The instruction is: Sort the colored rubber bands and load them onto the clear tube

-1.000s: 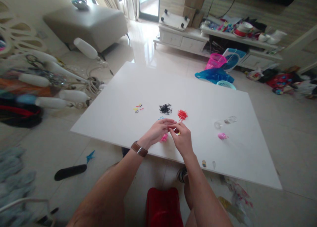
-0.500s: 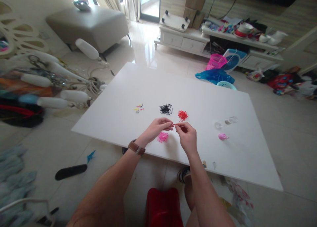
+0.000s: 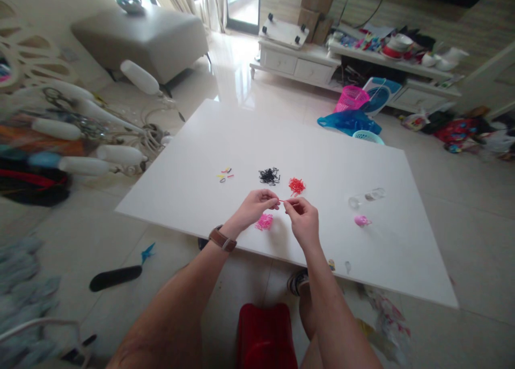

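A thin red rubber band [image 3: 281,200] is stretched between my two hands above the white table. My left hand [image 3: 259,204] pinches one end of it, and my right hand [image 3: 302,218] pinches the other. Just beyond the hands lie a pile of black rubber bands [image 3: 269,176] and a pile of red rubber bands [image 3: 296,186]. Below my left hand is a pile of pink rubber bands [image 3: 264,222]. Farther left, several loose bands [image 3: 225,175] in yellow, red and black are spread out.
On the right of the white table [image 3: 322,144] are a clear container [image 3: 367,198] lying down and a small pink item [image 3: 362,220]. A red stool [image 3: 265,337] stands below me. White lamp arms [image 3: 120,154] reach near the table's left edge.
My hands have drawn slightly apart, and more of the red rubber band shows between the fingertips. The piles look the same.
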`<state>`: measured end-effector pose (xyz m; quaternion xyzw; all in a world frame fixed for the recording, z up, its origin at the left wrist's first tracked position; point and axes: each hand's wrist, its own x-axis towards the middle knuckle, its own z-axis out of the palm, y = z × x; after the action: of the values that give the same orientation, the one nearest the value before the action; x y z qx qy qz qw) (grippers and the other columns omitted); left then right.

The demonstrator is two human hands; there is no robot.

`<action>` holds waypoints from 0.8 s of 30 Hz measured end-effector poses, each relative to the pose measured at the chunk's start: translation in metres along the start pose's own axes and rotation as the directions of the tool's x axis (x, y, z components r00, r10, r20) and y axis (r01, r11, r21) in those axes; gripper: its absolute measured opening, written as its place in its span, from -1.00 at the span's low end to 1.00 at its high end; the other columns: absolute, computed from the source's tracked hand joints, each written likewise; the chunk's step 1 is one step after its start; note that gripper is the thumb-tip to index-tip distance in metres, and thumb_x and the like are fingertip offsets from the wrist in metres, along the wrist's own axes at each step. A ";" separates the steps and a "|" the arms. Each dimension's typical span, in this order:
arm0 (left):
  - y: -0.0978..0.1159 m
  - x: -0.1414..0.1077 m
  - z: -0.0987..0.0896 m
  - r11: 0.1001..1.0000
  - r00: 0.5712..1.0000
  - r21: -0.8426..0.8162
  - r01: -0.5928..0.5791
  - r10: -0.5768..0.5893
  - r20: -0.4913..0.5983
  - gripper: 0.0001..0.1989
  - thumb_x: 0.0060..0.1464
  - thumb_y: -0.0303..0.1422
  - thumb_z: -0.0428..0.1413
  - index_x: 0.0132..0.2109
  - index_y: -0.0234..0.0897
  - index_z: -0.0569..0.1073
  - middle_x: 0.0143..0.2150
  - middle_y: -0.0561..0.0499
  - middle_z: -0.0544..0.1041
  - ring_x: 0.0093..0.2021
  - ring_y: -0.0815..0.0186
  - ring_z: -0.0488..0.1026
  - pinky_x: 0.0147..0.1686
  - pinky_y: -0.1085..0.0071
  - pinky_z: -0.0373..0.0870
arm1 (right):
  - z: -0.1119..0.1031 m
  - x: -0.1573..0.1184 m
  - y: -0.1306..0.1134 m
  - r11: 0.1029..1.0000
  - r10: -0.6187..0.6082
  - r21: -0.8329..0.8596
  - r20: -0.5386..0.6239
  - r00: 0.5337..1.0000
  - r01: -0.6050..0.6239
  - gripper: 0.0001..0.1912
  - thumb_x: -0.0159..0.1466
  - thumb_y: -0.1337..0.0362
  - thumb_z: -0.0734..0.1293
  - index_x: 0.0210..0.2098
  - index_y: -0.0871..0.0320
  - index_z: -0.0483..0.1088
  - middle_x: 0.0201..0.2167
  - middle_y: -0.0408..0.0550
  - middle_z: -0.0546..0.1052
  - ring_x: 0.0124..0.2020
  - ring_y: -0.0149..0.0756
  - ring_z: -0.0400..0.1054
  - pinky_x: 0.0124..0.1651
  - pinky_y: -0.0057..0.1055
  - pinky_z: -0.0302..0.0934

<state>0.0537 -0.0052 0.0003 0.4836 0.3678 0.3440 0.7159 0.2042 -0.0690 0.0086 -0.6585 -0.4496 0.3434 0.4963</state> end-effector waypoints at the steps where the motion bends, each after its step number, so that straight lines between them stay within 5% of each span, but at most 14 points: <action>1: 0.000 0.000 0.000 1.000 1.000 0.011 -0.006 0.006 -0.005 -0.82 0.04 -0.32 0.26 -0.31 -0.38 0.51 -0.40 -0.04 0.57 -0.35 0.35 0.52 -0.21 0.39 0.44 | 0.001 0.000 0.000 1.000 0.010 0.008 -0.002 1.000 -0.010 -0.79 0.21 0.12 0.40 -0.38 0.14 0.49 -0.48 -0.11 0.52 -0.44 -0.29 0.40 -0.32 -0.35 0.27; 10: -0.001 0.004 -0.009 0.993 0.991 0.112 -0.040 0.054 -0.126 -0.88 0.03 -0.38 0.23 -0.36 -0.35 0.46 -0.46 0.00 0.55 -0.41 0.36 0.50 -0.29 0.40 0.43 | -0.001 0.006 0.004 0.989 0.081 0.133 -0.064 0.995 -0.072 -0.78 0.16 0.11 0.41 -0.42 0.13 0.42 -0.52 -0.19 0.46 -0.48 -0.34 0.39 -0.37 -0.40 0.27; 19: -0.004 0.001 0.002 0.984 0.997 0.164 -0.064 0.072 -0.040 -0.88 0.09 -0.35 0.17 -0.31 -0.35 0.49 -0.41 -0.03 0.54 -0.37 0.34 0.51 -0.29 0.41 0.43 | 0.002 0.006 0.014 0.999 0.025 0.020 0.048 0.999 -0.026 -0.74 0.17 0.07 0.42 -0.38 0.16 0.47 -0.48 -0.14 0.50 -0.44 -0.33 0.38 -0.30 -0.38 0.29; 24: 0.000 0.002 -0.010 0.946 0.989 0.322 -0.041 0.084 -0.120 -0.84 0.10 -0.39 0.12 -0.21 -0.35 0.55 -0.35 -0.06 0.60 -0.35 0.30 0.53 -0.27 0.39 0.43 | -0.005 0.022 0.041 0.997 0.023 -0.078 -0.035 0.999 -0.026 -0.72 0.16 0.06 0.41 -0.37 0.18 0.50 -0.47 -0.11 0.52 -0.43 -0.30 0.38 -0.30 -0.36 0.27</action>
<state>0.0465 0.0009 -0.0028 0.5806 0.4497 0.3339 0.5910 0.2267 -0.0542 -0.0296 -0.6885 -0.4462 0.3205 0.4734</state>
